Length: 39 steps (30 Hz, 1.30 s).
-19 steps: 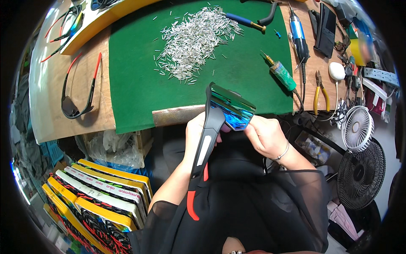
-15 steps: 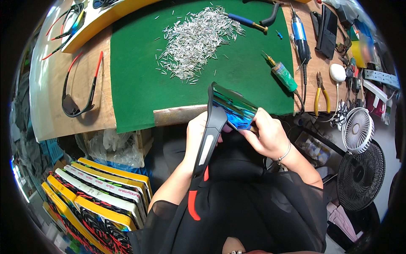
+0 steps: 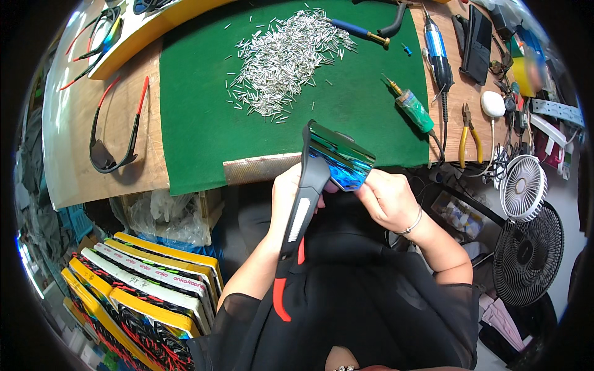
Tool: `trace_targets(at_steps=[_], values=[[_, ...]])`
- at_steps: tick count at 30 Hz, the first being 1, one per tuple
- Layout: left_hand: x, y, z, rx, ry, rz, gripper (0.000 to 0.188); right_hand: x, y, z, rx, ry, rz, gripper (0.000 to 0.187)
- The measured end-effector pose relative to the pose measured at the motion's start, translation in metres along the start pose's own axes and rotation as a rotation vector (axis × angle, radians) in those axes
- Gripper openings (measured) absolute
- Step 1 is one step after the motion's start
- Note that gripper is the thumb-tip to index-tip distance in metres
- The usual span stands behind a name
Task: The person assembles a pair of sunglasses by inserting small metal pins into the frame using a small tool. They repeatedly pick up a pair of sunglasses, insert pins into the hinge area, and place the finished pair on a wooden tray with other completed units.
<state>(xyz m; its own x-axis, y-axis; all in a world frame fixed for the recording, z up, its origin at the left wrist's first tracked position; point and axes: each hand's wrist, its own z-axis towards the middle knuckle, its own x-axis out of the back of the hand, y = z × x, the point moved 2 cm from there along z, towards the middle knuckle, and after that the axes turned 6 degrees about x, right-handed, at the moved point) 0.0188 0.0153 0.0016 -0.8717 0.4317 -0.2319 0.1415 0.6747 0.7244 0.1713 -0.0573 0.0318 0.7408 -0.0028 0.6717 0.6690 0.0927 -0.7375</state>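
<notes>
2 hands (image 3: 334, 195) grip 1 pr mirrored sunglasses (image 3: 331, 164)

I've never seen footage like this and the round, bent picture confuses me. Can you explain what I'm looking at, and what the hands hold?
A wide-lens camera on a person's head looks down, so straight edges bend. No machine: just two bare hands. The left hand and right hand together hold a pair of sunglasses with a mirrored blue lens and black arm. On the green mat lie a pile of small metal pins and a green-handled tool. Another pair of sunglasses and yellow-handled pliers lie on the wooden bench.
</notes>
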Motion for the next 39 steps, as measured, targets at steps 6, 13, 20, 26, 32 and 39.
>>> trace_targets(at_steps=[6,13,20,26,32,39], values=[[-0.002,0.001,0.000,-0.011,-0.011,0.004,0.012,0.003,-0.004,0.004,-0.044,0.113,-0.001,0.018],[-0.005,0.004,-0.002,-0.044,0.000,-0.014,0.012,0.004,0.000,0.000,-0.013,0.062,-0.017,0.029],[-0.001,-0.001,0.001,-0.063,-0.006,0.042,0.012,0.001,0.003,-0.004,0.005,-0.047,-0.032,0.029],[0.004,-0.005,0.001,-0.007,-0.044,0.004,0.013,0.005,-0.006,0.004,-0.039,0.060,0.013,0.028],[-0.002,0.004,-0.001,0.019,0.000,0.058,0.010,0.000,-0.001,-0.002,-0.010,0.061,-0.054,0.024],[-0.003,0.005,-0.002,-0.009,-0.018,-0.006,0.010,-0.004,0.000,-0.005,0.006,0.022,-0.032,0.024]])
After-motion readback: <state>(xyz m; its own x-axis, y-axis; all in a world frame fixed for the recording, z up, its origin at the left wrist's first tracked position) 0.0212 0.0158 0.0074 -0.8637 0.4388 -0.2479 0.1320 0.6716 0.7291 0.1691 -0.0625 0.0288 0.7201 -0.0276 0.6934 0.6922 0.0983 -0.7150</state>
